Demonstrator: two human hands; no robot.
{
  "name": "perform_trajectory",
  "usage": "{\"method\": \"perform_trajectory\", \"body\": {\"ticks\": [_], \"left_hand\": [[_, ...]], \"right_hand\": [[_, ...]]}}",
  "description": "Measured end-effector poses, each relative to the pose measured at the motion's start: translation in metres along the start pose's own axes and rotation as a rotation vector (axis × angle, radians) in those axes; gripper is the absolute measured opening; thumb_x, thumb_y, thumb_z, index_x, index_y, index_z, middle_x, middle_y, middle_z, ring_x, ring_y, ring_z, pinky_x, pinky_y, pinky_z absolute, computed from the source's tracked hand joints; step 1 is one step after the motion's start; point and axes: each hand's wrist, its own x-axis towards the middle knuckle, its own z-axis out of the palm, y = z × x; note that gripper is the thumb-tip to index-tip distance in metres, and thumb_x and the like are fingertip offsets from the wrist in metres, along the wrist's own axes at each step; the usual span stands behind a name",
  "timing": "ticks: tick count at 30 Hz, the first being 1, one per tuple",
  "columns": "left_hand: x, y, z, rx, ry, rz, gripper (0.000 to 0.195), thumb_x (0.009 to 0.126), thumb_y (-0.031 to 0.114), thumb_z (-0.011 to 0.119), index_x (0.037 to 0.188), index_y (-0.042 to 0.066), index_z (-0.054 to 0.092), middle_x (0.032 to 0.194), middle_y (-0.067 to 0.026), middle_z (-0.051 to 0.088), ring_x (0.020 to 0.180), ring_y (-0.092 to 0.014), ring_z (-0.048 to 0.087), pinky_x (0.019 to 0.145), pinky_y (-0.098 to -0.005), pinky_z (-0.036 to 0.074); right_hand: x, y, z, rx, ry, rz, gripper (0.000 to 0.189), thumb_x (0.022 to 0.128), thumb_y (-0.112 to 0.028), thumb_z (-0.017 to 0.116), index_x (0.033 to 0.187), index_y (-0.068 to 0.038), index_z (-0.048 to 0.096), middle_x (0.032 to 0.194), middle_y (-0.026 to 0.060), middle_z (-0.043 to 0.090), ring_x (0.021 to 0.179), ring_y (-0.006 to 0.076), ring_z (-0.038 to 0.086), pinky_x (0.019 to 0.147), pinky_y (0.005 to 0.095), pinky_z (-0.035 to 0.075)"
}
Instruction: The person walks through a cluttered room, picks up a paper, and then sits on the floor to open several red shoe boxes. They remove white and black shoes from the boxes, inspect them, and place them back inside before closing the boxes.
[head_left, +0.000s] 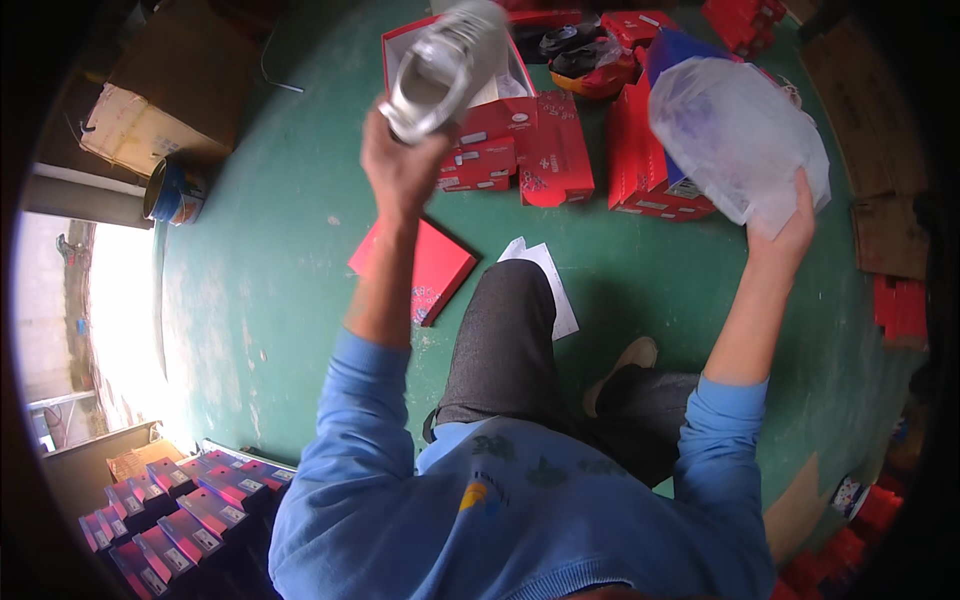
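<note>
My left hand (405, 154) grips the heel of a white laced shoe (450, 64), whose toe points up and away; the shoe is slightly blurred. It is raised over an open red shoebox (395, 46) with white paper inside. On the right, my right hand (787, 214) holds a translucent white plastic bag (739, 127) by its lower edge, in front of red boxes and a blue one. Between the arms, a red box lid (442, 270) and white paper sheets (559, 300) lie on the green floor by my knee.
Red shoeboxes (556, 150) stand ahead, with dark shoes (581, 56) behind them. A cardboard box (142, 124) and a bucket (174, 193) are at the left. Rows of purple-pink shoeboxes (199, 510) fill the lower left. Cartons (889, 232) line the right side.
</note>
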Motion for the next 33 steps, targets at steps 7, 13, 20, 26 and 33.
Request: {"method": "perform_trajectory", "body": {"ticks": [7, 13, 20, 26, 33], "left_hand": [[0.093, -0.060, 0.016, 1.011, -0.235, 0.300, 0.059, 0.069, 0.030, 0.077, 0.121, 0.007, 0.062, 0.117, -0.0206, 0.061, 0.109, -0.040, 0.058, 0.091, -0.0458, 0.051], [0.056, -0.092, 0.018, 0.706, -0.030, 0.379, 0.048, 0.075, 0.030, 0.072, 0.117, 0.006, 0.068, 0.130, -0.0198, 0.059, 0.118, -0.039, 0.056, 0.100, -0.0474, 0.046], [-0.056, -0.083, 0.020, -0.271, -0.210, -0.260, 0.050, 0.093, 0.037, 0.069, 0.115, -0.008, 0.063, 0.104, -0.0111, 0.069, 0.098, -0.016, 0.063, 0.085, -0.0311, 0.048], [-0.119, -0.038, 0.052, -0.584, -0.517, -0.455, 0.073, 0.090, 0.033, 0.072, 0.143, -0.007, 0.042, 0.125, -0.0217, 0.060, 0.114, -0.025, 0.059, 0.098, -0.0357, 0.046], [-0.133, -0.032, 0.066, -0.887, -0.562, -0.710, 0.101, 0.084, 0.026, 0.080, 0.151, -0.014, 0.016, 0.149, -0.0249, 0.040, 0.135, -0.028, 0.043, 0.113, -0.0366, 0.034]], "right_hand": [[-0.029, 0.023, -0.037, 0.014, -0.058, 0.162, 0.041, 0.096, -0.014, 0.058, 0.133, 0.002, 0.054, 0.130, 0.0119, 0.062, 0.121, 0.0282, 0.058, 0.104, 0.0433, 0.045], [-0.038, 0.037, -0.042, -0.009, -0.109, 0.220, 0.038, 0.095, -0.014, 0.059, 0.130, 0.000, 0.057, 0.124, 0.0116, 0.065, 0.114, 0.0269, 0.061, 0.100, 0.0408, 0.048], [-0.041, 0.055, -0.037, -0.141, -0.301, 0.361, 0.046, 0.087, -0.013, 0.063, 0.130, 0.002, 0.056, 0.121, 0.0123, 0.065, 0.111, 0.0244, 0.062, 0.099, 0.0372, 0.048], [-0.065, 0.091, -0.005, -0.284, -0.542, 0.477, 0.049, 0.086, -0.009, 0.062, 0.132, 0.004, 0.054, 0.121, 0.0126, 0.063, 0.113, 0.0240, 0.061, 0.099, 0.0378, 0.048], [-0.088, 0.130, 0.000, -0.744, -0.648, 0.609, 0.041, 0.086, -0.014, 0.068, 0.121, 0.005, 0.061, 0.120, 0.0144, 0.063, 0.110, 0.0235, 0.062, 0.094, 0.0371, 0.050]]}}
